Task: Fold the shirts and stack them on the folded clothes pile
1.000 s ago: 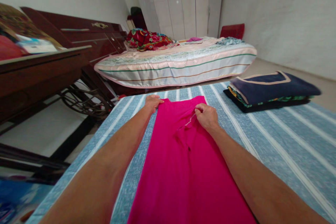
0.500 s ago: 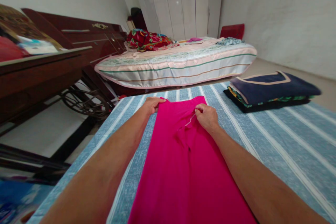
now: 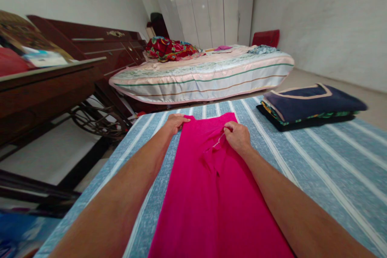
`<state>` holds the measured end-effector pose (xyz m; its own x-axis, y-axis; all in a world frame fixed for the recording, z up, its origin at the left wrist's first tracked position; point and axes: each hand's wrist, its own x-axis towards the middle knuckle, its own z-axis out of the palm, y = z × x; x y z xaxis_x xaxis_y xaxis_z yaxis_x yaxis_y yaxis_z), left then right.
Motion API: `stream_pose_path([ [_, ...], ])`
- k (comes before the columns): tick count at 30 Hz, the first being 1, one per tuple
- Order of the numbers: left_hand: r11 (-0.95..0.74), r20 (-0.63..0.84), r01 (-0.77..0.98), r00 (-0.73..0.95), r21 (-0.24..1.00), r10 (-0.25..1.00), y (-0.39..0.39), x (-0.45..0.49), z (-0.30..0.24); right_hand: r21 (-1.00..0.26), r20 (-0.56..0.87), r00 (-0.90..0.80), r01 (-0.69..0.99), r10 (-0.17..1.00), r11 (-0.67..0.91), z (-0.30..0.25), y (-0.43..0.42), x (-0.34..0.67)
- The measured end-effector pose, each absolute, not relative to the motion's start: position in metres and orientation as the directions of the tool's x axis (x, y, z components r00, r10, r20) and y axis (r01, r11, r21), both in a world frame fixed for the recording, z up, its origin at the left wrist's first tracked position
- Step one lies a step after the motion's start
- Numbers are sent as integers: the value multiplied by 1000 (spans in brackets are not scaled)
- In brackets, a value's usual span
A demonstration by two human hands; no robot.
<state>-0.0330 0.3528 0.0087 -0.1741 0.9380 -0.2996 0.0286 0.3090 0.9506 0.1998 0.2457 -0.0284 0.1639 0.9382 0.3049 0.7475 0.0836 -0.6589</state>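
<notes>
A bright pink garment point(image 3: 196, 193) lies lengthwise on a blue and white striped cloth point(image 3: 320, 185), running from its far end toward me. Its exact kind is not clear. My left hand point(image 3: 175, 123) pinches the garment's far left corner between thumb and fingers. On the other side, my right hand point(image 3: 238, 136) is closed on a gathered fold near the far right corner, where a whitish seam edge shows. Small wrinkles spread from that fold toward the middle of the fabric.
To the right sits a stack of folded clothes point(image 3: 311, 105), navy on top. Beyond the striped surface stands a bed point(image 3: 199, 82) with a red floral bundle point(image 3: 171, 48). A dark wooden table point(image 3: 51, 82) with a metal wheel point(image 3: 96, 119) beneath is at the left.
Both hands keep their grip on the pink garment and have hardly moved. The whole view has shifted slightly.
</notes>
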Motion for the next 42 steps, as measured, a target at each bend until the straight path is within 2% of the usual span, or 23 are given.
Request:
stream_pose_path([
  [4,288,-260,100,-224,953,939,357,-32,3,-644,305,155,760,940,84,-28,246,200],
  [10,324,-284,158,-232,933,931,356,-35,8,-638,304,162,767,939,74,-29,246,199],
  [18,221,-150,206,-312,953,938,350,-28,8,-641,316,157,763,936,88,-30,247,198],
  [22,221,-153,208,-297,953,942,350,-24,9,-635,314,159,768,936,82,-29,246,198],
  [27,254,-173,192,-359,948,917,352,-26,7,-634,322,156,768,934,91,-29,246,199],
  [32,218,-130,189,-389,958,912,353,-24,4,-636,319,151,766,936,94,-30,247,199],
  [38,285,-193,152,-443,946,876,359,-21,3,-649,313,166,756,935,83,-29,247,199],
  [42,357,-284,119,-401,926,871,361,-19,5,-647,317,152,756,936,96,-29,246,199],
])
